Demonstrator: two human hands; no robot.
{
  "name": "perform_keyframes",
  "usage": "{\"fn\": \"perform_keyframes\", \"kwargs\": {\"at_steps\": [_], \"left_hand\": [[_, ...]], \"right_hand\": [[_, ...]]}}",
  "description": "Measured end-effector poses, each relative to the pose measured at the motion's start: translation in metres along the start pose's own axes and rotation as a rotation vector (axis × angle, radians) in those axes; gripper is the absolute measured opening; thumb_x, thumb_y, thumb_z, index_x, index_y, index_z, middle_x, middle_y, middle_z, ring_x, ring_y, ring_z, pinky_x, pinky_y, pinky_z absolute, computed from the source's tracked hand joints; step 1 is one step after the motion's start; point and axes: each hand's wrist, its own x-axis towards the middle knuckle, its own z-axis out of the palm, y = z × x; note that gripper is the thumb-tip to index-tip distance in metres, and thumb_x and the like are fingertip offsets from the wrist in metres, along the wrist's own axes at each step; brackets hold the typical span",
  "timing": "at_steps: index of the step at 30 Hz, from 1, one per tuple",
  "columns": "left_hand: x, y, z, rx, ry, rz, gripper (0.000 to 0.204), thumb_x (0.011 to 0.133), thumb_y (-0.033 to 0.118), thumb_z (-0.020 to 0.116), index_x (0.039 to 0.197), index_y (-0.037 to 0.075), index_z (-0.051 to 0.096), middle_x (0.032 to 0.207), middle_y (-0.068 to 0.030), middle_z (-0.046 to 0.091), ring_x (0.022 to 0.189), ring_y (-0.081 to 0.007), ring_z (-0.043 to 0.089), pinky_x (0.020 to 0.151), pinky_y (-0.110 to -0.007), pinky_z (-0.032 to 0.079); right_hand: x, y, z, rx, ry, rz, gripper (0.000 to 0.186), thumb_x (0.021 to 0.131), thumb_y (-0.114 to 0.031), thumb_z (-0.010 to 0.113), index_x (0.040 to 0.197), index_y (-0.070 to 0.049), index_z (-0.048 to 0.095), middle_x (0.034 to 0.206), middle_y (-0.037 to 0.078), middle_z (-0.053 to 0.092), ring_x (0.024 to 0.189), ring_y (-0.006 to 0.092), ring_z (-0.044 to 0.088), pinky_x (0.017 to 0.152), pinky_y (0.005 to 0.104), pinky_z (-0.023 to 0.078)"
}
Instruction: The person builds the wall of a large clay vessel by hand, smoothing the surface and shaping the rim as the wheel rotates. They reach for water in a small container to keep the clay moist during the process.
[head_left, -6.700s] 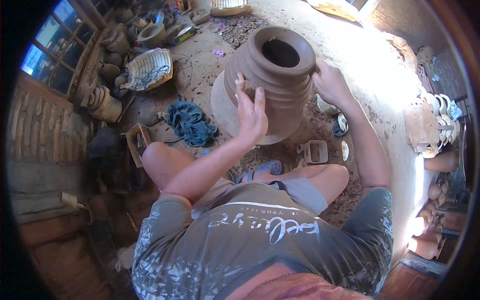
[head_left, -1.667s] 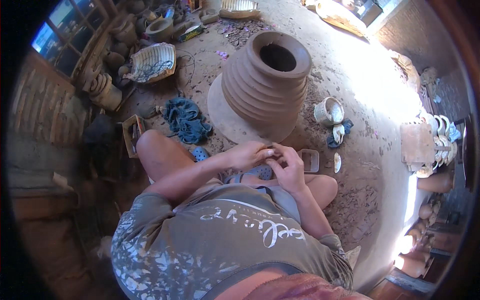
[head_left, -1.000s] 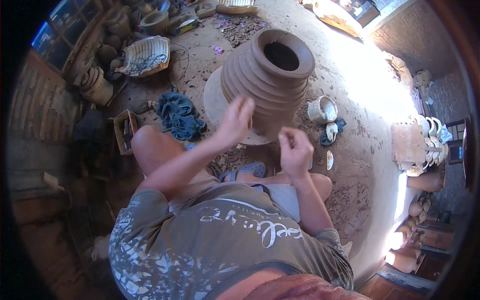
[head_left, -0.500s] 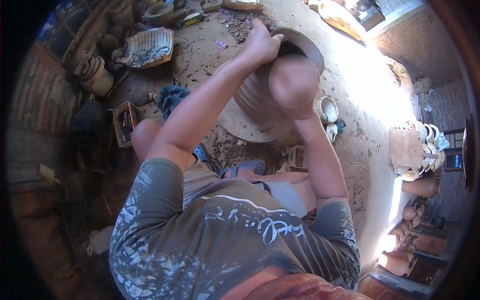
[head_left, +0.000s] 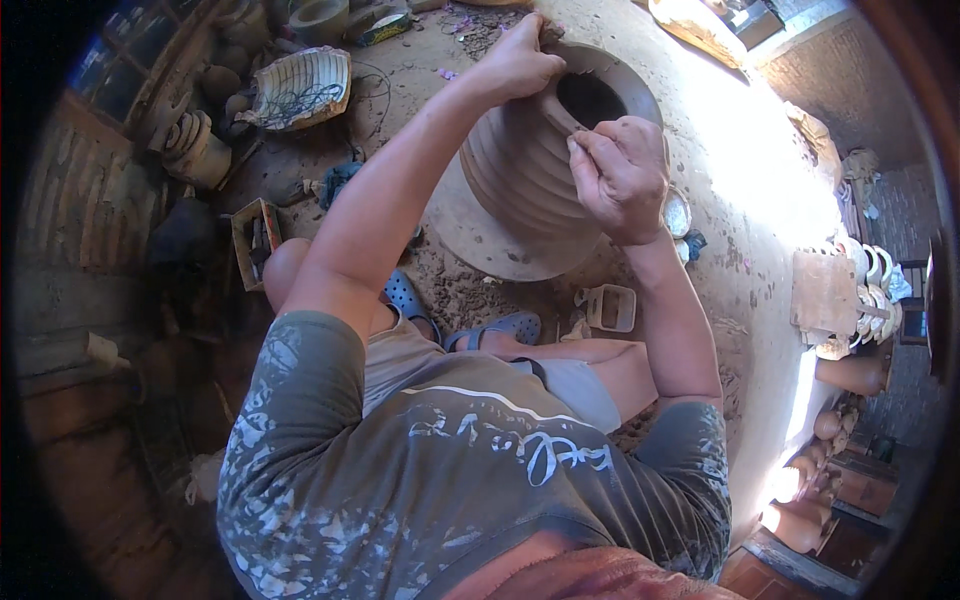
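A large brown clay pot [head_left: 520, 165] with ridged walls stands on a round flat wheel [head_left: 480, 245] ahead of me. Its wide rim surrounds a dark opening. My left hand [head_left: 520, 65] grips the rim's left side with closed fingers; the fingertips are partly hidden. At the near right of the opening, my right hand [head_left: 628, 180] is closed, with thumb and fingers pinched at the near edge of the rim. Part of the rim is covered by this hand.
Just right of the pot sits a round container [head_left: 676, 212]. A small plastic basket [head_left: 608, 307] lies near my feet, and a box of tools [head_left: 256, 243] is at left. Clay scraps [head_left: 450, 270] litter the floor. A ribbed curved piece [head_left: 300, 88] lies farther left.
My right hand, blurred over the near side of the opening before, now shows clearly, pinching the rim edge farther right. My left hand keeps its hold on the left side.
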Motion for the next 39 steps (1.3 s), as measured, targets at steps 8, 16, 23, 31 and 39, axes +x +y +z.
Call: {"fn": "perform_keyframes", "kwargs": {"at_steps": [8, 16, 23, 31, 39], "left_hand": [[0.042, -0.028, -0.006, -0.416, -0.379, 0.062, 0.045, 0.094, 0.007, 0.070, 0.135, -0.003, 0.053, 0.125, -0.0152, 0.067, 0.116, -0.0202, 0.063, 0.098, -0.034, 0.053], [0.029, -0.005, -0.007, -0.335, 0.133, -0.051, 0.051, 0.086, -0.007, 0.059, 0.136, -0.001, 0.051, 0.134, -0.0167, 0.064, 0.126, -0.0232, 0.061, 0.102, -0.035, 0.052], [-0.125, 0.001, 0.029, -0.258, 0.642, -0.042, 0.053, 0.109, 0.028, 0.054, 0.142, -0.010, 0.039, 0.134, -0.0277, 0.057, 0.125, -0.0371, 0.059, 0.111, -0.045, 0.043], [-0.138, -0.025, 0.060, -0.170, 0.686, -0.021, 0.048, 0.110, 0.023, 0.050, 0.143, -0.009, 0.038, 0.141, -0.0297, 0.054, 0.132, -0.0420, 0.053, 0.116, -0.048, 0.037], [-0.125, -0.021, 0.035, -0.075, 0.543, -0.079, 0.043, 0.110, 0.023, 0.051, 0.139, -0.007, 0.041, 0.131, -0.0315, 0.064, 0.124, -0.0444, 0.063, 0.106, -0.049, 0.046]], "right_hand": [[-0.007, 0.012, -0.018, 0.094, -0.054, 0.020, 0.017, 0.075, -0.006, 0.086, 0.089, -0.010, 0.078, 0.091, 0.003, 0.071, 0.094, 0.0248, 0.066, 0.084, 0.0392, 0.051], [0.022, 0.029, -0.046, 0.340, -0.214, 0.284, 0.011, 0.083, -0.001, 0.080, 0.093, -0.004, 0.075, 0.092, 0.009, 0.072, 0.085, 0.0245, 0.068, 0.078, 0.0369, 0.056], [0.097, 0.069, 0.013, 0.460, -0.827, 0.403, 0.060, 0.088, -0.011, 0.065, 0.147, -0.019, 0.057, 0.079, 0.006, 0.066, 0.071, 0.0155, 0.065, 0.069, 0.0309, 0.055], [0.105, 0.086, 0.031, 0.516, -1.153, 0.468, 0.088, 0.079, -0.006, 0.056, 0.163, -0.028, 0.042, 0.071, 0.002, 0.053, 0.061, 0.0120, 0.057, 0.057, 0.0290, 0.049], [0.105, 0.084, 0.032, 0.534, -1.208, 0.284, 0.089, 0.078, -0.004, 0.058, 0.162, -0.029, 0.044, 0.069, 0.001, 0.050, 0.062, 0.0114, 0.049, 0.063, 0.0290, 0.045]]}}
